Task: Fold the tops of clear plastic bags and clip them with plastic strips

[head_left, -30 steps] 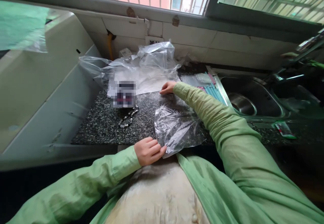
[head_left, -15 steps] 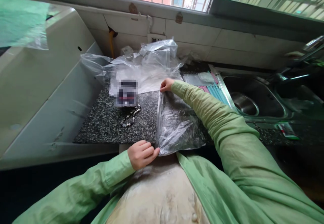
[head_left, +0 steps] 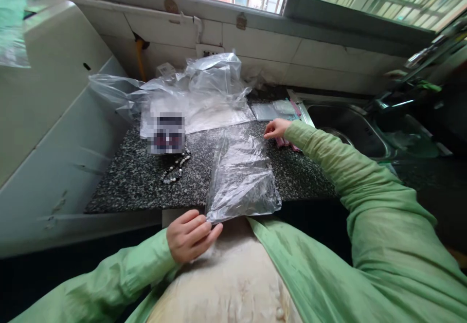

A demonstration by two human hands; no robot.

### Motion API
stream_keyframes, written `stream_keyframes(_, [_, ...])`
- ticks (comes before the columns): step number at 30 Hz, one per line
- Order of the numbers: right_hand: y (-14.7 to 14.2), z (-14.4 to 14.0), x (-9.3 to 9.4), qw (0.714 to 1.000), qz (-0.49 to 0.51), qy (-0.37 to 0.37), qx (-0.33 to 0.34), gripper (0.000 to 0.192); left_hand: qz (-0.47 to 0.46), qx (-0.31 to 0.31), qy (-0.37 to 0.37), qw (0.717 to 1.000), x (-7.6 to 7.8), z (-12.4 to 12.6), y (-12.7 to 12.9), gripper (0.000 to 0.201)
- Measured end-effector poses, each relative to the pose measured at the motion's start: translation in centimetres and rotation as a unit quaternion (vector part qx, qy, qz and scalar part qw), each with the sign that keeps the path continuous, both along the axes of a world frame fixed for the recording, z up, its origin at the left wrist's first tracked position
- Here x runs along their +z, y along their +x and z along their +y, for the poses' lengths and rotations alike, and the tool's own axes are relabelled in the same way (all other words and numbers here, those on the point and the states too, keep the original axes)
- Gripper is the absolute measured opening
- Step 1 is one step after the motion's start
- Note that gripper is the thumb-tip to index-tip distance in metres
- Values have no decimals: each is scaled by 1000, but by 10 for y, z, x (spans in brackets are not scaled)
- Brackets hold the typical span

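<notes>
- The clear, crinkly plastic bag (head_left: 241,177) lies flat on the dark speckled stone bench (head_left: 138,182), its near end hanging over the bench edge.
- The left hand (head_left: 191,235) pinches the near corner of the bag in a closed grip.
- The right hand (head_left: 276,128) pinches the bag's far corner.
- The step looks like pulling the bag flat.
- The next move calls for a steady, gentle pull from both ends.
- A string of pale beads (head_left: 177,166) lies left of the bag.
</notes>
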State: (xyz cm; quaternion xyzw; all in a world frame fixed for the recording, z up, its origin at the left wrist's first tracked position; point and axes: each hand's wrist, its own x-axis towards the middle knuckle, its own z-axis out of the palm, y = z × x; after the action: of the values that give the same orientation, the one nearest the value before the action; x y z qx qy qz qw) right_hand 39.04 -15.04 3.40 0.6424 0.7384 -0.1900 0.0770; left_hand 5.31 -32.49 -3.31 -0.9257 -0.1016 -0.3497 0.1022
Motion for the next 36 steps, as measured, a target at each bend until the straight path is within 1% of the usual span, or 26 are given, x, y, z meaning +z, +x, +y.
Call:
stream_keyframes(3, [-5, 1, -9, 999, 12, -8, 38, 21, 1, 52, -28, 998, 13, -17, 25, 16])
stream_keyframes(5, [-11, 3, -15, 999, 20, -2, 51, 22, 27, 69, -46, 996, 14, -24, 50, 19])
stream_keyframes(7, [-16, 4, -20, 998, 23, -1, 56, 22, 68, 84, -49, 993, 8, -26, 77, 27])
stream_keyframes(9, [-20, 4, -23, 998, 21, -8, 61, 19, 95, 116, -47, 988, -2, -25, 99, 32])
stream_keyframes(10, [-21, 3, -23, 998, 20, -11, 64, 17, 111, 129, -49, 984, -7, -24, 108, 31])
stream_keyframes(11, [-21, 3, -23, 998, 18, -11, 65, 16, 113, 129, -45, 984, -11, -23, 114, 26])
stream_keyframes(13, [-21, 2, -22, 998, 17, -3, 67, 14, 95, 104, -45, 989, -16, -20, 119, 16])
stream_keyframes(16, [-17, 3, -20, 998, 11, 19, 59, 14, 57, 46, -52, 996, -20, -21, 114, 13])
stream_keyframes(18, [-14, 7, -21, 998, 5, 33, 48, 16, 49, 25, -61, 997, -20, -23, 109, 13])
stream_keyframes(24, [-13, 17, -29, 999, -14, 44, 22, 16, 50, 10, -85, 995, -20, -25, 106, 14])
stream_keyframes(26, [-10, 12, -25, 996, -13, 81, 17, 16, 47, 1, -84, 995, -19, -25, 96, 18])
stream_keyframes(28, [-1, -2, -17, 987, -14, 155, 32, 17, 21, 4, -73, 997, -17, -22, 75, 25])
stream_keyframes(30, [11, -26, -9, 966, -31, 240, 92, 18, -21, 28, -62, 997, -14, -15, 45, 33])
stream_keyframes(31, [19, -40, -7, 950, -38, 285, 124, 19, -20, 47, -59, 997, -12, -9, 30, 36])
stream_keyframes(32, [25, -57, -6, 934, -44, 315, 161, 21, -12, 71, -54, 996, -10, -3, 15, 37])
stream_keyframes(34, [36, -91, -11, 906, -45, 350, 233, 23, 21, 111, -35, 993, -7, 10, -7, 35])
stream_keyframes(36, [41, -125, -22, 875, -30, 370, 312, 23, 45, 119, -14, 992, -3, 21, -18, 30])
